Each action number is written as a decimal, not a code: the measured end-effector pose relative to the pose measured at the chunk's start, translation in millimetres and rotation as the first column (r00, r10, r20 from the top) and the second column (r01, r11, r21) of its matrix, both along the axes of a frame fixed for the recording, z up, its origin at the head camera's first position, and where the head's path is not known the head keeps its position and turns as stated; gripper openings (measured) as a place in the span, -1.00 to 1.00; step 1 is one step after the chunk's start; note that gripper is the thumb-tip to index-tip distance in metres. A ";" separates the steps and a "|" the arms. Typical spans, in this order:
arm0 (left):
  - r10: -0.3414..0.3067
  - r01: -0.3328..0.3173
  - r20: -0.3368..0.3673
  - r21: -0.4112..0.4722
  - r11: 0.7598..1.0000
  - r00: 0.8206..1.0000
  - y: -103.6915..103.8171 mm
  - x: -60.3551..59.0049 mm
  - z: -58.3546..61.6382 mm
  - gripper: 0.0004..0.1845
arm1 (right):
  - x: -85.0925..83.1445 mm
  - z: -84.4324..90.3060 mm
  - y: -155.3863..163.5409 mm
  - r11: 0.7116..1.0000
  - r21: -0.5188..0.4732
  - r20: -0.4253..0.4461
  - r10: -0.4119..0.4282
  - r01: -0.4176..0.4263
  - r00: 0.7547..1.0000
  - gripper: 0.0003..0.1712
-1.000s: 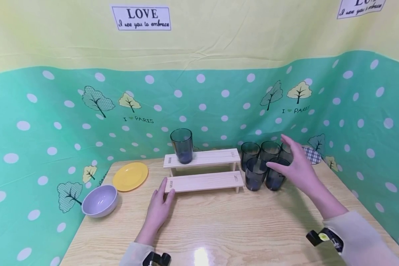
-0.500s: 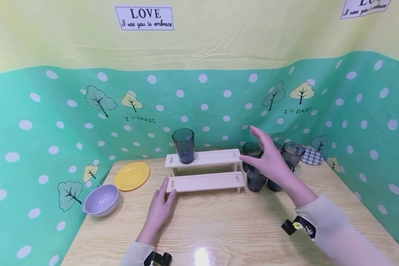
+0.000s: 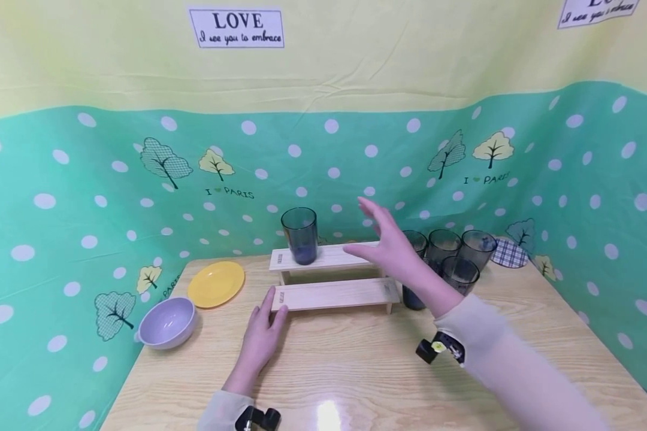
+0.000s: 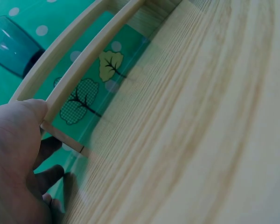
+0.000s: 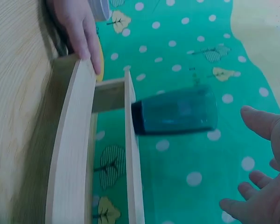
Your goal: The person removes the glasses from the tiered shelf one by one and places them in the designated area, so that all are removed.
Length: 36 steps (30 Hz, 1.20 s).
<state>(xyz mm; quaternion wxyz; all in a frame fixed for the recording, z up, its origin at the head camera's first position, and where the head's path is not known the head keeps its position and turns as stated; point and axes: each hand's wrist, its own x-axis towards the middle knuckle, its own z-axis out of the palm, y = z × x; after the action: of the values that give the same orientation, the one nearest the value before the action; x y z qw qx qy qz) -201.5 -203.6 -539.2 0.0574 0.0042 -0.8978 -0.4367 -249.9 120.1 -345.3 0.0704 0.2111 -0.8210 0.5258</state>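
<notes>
My left hand (image 3: 260,334) holds the left end of the two-step wooden shelf (image 3: 334,295), its thumb at the lower step's front edge. In the left wrist view the thumb lies on the wood, and other fingers bend round beyond the end. A dark tinted glass (image 3: 302,236) stands upright on the left part of the upper step. My right hand (image 3: 392,246), fingers spread and holding nothing, hovers over the shelf's right part, to the right of that glass. In the right wrist view, a gap separates the right hand (image 5: 266,177) from the glass (image 5: 177,112).
Several more tinted glasses (image 3: 460,272) stand grouped right of the shelf, partly hidden behind the right forearm. A checked round piece (image 3: 509,254) lies behind them. On the left are a yellow plate (image 3: 216,284) and a purple bowl (image 3: 168,323). A dotted cloth (image 3: 350,161) hangs behind the table.
My right hand has moved left from above the grouped glasses to over the shelf, fingers still spread. The left hand has stayed at the shelf's left end.
</notes>
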 end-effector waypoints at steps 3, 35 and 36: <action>0.003 -0.003 0.003 0.002 1.000 1.000 0.2 -0.1 0.1 -0.21 | -2.5 0.9 -14.9 1.000 -0.015 -0.005 0.021 -0.021 1.000 0.19; 0.010 -0.010 -0.007 -0.002 1.000 1.000 0.6 0.7 -0.7 -0.21 | -49.2 -4.9 -94.1 0.992 0.128 0.061 0.011 -0.019 0.998 0.22; 0.011 -0.011 -0.003 -0.003 1.000 1.000 0.5 0.8 -0.2 -0.21 | -50.2 -5.6 -94.8 0.991 0.129 0.063 0.014 -0.022 0.998 0.22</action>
<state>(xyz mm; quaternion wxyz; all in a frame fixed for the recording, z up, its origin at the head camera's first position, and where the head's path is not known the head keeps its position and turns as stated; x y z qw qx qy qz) -200.7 -203.1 -539.5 0.0612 0.0083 -0.8982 -0.4352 -300.1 25.3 -351.0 0.0263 0.2061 -0.8532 0.4784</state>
